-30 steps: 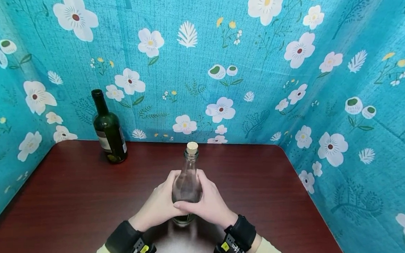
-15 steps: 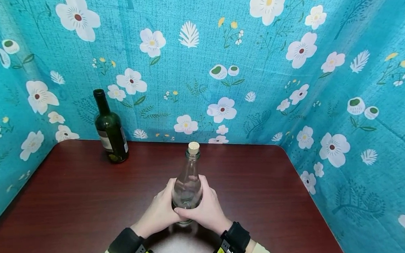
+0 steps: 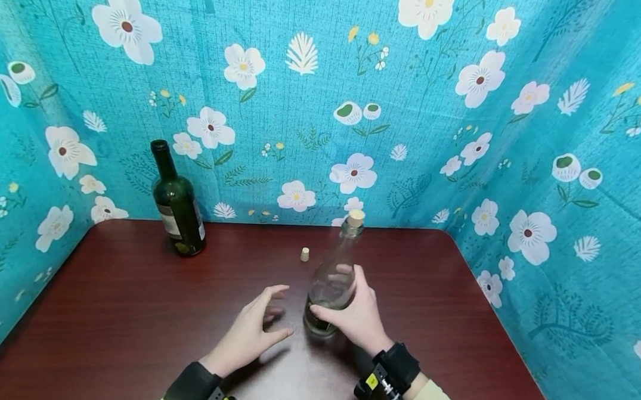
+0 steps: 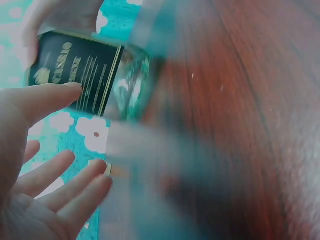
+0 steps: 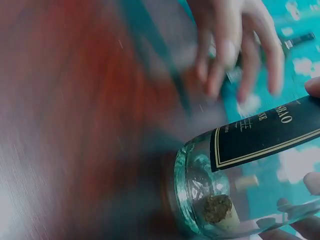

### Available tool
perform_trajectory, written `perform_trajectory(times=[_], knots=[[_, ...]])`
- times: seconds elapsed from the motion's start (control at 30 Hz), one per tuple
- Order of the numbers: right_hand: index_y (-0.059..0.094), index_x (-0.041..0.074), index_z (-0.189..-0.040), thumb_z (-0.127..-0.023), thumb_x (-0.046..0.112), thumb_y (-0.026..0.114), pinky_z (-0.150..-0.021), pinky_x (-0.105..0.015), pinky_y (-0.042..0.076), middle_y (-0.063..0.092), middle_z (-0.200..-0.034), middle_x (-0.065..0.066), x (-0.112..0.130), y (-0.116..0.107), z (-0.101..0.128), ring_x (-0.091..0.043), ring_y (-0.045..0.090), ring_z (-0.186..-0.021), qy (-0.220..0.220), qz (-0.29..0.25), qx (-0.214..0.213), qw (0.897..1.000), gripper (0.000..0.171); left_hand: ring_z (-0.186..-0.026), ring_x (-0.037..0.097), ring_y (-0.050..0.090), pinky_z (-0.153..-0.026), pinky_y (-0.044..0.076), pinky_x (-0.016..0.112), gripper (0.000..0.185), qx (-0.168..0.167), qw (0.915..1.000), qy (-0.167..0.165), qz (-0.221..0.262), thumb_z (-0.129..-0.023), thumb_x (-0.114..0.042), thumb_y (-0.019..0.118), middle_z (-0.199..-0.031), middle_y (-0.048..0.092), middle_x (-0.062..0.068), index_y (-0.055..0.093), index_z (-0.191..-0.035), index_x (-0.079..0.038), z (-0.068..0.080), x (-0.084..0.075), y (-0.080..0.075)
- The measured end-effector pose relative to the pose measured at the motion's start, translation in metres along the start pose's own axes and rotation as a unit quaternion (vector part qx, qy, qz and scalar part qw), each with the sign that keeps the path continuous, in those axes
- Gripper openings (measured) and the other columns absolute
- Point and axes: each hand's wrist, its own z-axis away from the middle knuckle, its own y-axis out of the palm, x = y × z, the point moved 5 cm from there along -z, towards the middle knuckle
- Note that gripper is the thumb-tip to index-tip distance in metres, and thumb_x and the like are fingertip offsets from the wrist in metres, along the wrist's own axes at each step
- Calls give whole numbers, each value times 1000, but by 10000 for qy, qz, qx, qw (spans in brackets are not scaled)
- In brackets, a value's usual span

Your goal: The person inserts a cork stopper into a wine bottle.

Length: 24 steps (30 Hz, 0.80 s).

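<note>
The tabletop (image 3: 133, 317) is bearing the clear bottle (image 3: 327, 287), which is leaning near its middle (whether the base is touching, I cannot tell). Being apparently glass, it is likely proving stiff, slick, breakable and moderately light, its broad lower body offering the surest hold. The right hand (image 3: 362, 314) is clasping that body; the left hand (image 3: 247, 334) is hovering apart, fingers spread. A cork (image 3: 355, 217) is plugging the mouth.
</note>
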Motion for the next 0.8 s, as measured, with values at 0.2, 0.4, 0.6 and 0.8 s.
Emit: perform_trajectory(times=[0.2,0.4,0.6,0.8], knots=[[49,27,-129,-69,41,96,-83,-42,54,68,-118,6,-22,-48,-19,-9,67,-101,211,315,-821,9959,78,-112,28,66,-93,52,47,78,-244,9989,-252,-304,-85,-17,86,-133,60,10,42,-148,-28,-2,7,-12],[49,21,-131,-69,43,95,-89,-45,49,68,-118,2,-51,-97,-41,-15,62,-108,539,766,-1709,9808,80,-111,28,67,-94,52,48,74,-325,9979,-403,-393,-85,-19,86,-132,60,10,44,-146,-25,-1,9,-20],[46,20,-135,-72,48,92,-90,-49,45,63,-120,-3,-71,-134,-58,-24,58,-112,932,1159,-2210,9639,83,-111,27,66,-94,52,48,72,-310,9974,-559,-333,-85,-19,86,-131,60,10,46,-145,-26,1,10,-22],[43,18,-138,-75,46,90,-87,-48,46,60,-120,-7,-79,-151,-68,-27,56,-111,1104,1136,-2292,9604,83,-111,28,66,-93,52,50,71,-315,9968,-685,-284,-85,-20,86,-132,61,11,47,-144,-26,3,11,-24]])
